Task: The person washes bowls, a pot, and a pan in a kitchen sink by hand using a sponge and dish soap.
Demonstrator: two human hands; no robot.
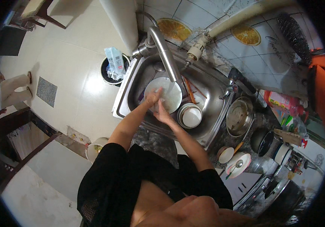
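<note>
Bright glare on pale floor, highlights on steel faucet, fisheye-bent edges, black corners

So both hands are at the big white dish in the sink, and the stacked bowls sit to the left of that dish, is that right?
Not quite: in the head view, the stacked bowls sit to the right of the big white dish. The rest holds: the left hand and right hand are both at that dish in the sink.

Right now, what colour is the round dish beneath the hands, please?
The round dish is white in the head view.
</note>
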